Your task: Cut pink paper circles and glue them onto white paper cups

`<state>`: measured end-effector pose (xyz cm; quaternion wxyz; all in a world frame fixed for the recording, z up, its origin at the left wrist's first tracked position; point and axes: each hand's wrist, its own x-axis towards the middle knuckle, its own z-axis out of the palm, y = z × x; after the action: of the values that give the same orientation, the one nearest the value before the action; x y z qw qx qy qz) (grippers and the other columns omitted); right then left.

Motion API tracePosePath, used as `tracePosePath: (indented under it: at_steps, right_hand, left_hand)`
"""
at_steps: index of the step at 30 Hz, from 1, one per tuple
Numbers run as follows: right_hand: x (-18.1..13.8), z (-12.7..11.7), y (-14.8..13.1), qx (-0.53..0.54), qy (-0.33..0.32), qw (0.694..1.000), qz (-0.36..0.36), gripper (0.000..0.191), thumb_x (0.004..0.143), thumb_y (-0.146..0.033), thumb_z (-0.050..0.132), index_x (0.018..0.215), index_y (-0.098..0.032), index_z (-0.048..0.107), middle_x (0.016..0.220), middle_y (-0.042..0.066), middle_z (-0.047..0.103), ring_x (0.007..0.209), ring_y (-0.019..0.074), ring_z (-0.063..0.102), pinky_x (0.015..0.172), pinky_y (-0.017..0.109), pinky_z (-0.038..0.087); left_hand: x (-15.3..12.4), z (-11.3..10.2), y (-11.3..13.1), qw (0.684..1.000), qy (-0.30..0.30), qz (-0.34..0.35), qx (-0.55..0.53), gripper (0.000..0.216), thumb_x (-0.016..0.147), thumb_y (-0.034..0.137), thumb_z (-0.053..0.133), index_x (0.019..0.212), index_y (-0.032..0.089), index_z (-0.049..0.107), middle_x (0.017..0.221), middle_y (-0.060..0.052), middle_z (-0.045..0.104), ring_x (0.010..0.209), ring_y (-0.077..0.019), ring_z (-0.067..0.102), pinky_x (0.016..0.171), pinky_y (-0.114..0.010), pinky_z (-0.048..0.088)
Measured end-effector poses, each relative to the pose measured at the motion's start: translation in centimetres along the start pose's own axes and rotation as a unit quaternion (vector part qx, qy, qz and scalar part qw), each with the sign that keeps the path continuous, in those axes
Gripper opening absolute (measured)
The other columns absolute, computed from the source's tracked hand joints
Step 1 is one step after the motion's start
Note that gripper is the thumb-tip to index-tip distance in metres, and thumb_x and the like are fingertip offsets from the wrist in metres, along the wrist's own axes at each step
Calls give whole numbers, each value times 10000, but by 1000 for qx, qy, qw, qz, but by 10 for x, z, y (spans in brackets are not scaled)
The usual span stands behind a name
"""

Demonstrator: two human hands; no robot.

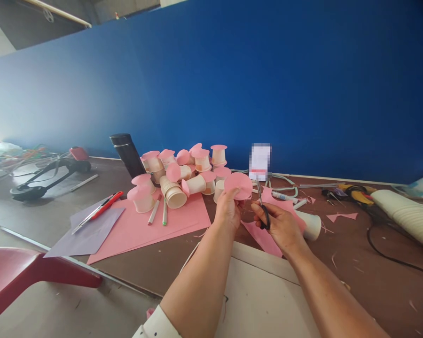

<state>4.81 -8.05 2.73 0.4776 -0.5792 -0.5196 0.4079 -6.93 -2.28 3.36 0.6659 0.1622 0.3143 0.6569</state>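
A round pink paper disc (240, 184) is pinched in my left hand (229, 206), thumb on its face. My right hand (280, 227) is closed round the black handle of a pair of scissors (264, 216), with the blades pointing up just right of the disc. Behind and left of my hands stand and lie several paper cups (196, 184) with pink paper discs on their ends. A stack of nested paper cups (173, 193) lies tilted among them. Below my right hand is a cut pink paper piece (266, 238).
Pink sheets (127, 230), a purple sheet (95, 234), a red utility knife (104, 208) and two markers (165, 212) lie to the left. A black bottle (129, 155) stands behind. On the right are a long cup stack (405, 213), a black cable (391, 257) and paper scraps (341, 216).
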Motion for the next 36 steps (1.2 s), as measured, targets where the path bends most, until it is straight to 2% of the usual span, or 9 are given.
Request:
tracePosePath:
  at_steps: [7, 11, 15, 18, 21, 26, 32, 36]
  right_hand:
    - [-1, 0, 0, -34, -2, 999, -24, 474, 783, -624, 645, 967, -196, 732, 656, 4, 612, 623, 155, 580, 633, 265, 487]
    - [1, 2, 6, -4, 4, 999, -37, 487, 763, -601, 684, 1014, -185, 718, 640, -4, 607, 626, 157, 579, 627, 277, 490]
    - [3, 1, 10, 45, 38, 997, -54, 533, 696, -572, 765, 1063, -202, 656, 675, -8, 641, 602, 158, 591, 610, 294, 492]
    - [4, 0, 10, 93, 65, 991, -76, 562, 637, -544, 824, 1028, -234, 565, 650, -33, 636, 562, 152, 588, 567, 278, 470]
    - [3, -2, 9, 103, 77, 988, -84, 559, 638, -525, 835, 1009, -244, 525, 592, -56, 603, 554, 145, 574, 551, 257, 446]
    - [2, -1, 6, 44, 25, 998, -38, 478, 688, -557, 778, 987, -224, 611, 654, -23, 641, 633, 159, 616, 625, 276, 494]
    - [-4, 3, -8, -28, -40, 998, 42, 456, 727, -606, 709, 947, -209, 664, 757, 27, 708, 737, 200, 675, 686, 291, 534]
    - [-2, 4, 1, -40, -81, 996, 22, 445, 747, -581, 700, 996, -212, 684, 809, 37, 733, 707, 206, 682, 639, 307, 542]
  left_hand:
    - [-4, 3, 2, 1000, 9, -12, -3, 202, 694, 132, 650, 892, 146, 610, 812, -33, 632, 644, -105, 549, 556, -219, 404]
    - [-6, 4, 3, 1000, 13, -17, -5, 176, 712, 128, 642, 885, 151, 619, 828, -32, 636, 659, -102, 556, 559, -209, 413]
    - [-4, 4, 1, 1000, 22, -14, 6, 159, 720, 116, 636, 872, 162, 624, 849, -38, 647, 685, -105, 578, 572, -203, 425]
    - [-2, 4, 0, 999, 45, -22, 21, 203, 721, 102, 643, 908, 178, 624, 883, -44, 661, 717, -116, 602, 591, -204, 450]
    - [-2, 5, 1, 998, 57, -27, 30, 236, 726, 86, 645, 940, 182, 620, 891, -45, 665, 716, -113, 612, 587, -197, 464]
    - [-2, 4, 2, 999, 43, -14, 18, 214, 740, 85, 646, 939, 160, 619, 871, -48, 665, 675, -107, 615, 560, -194, 472]
    - [1, 3, 6, 998, 53, -5, -25, 128, 770, 110, 642, 888, 149, 613, 843, -37, 655, 643, -76, 588, 578, -174, 470]
    - [2, 4, 8, 999, 50, -3, -23, 95, 745, 114, 657, 822, 152, 616, 773, -12, 635, 583, -56, 542, 569, -169, 444]
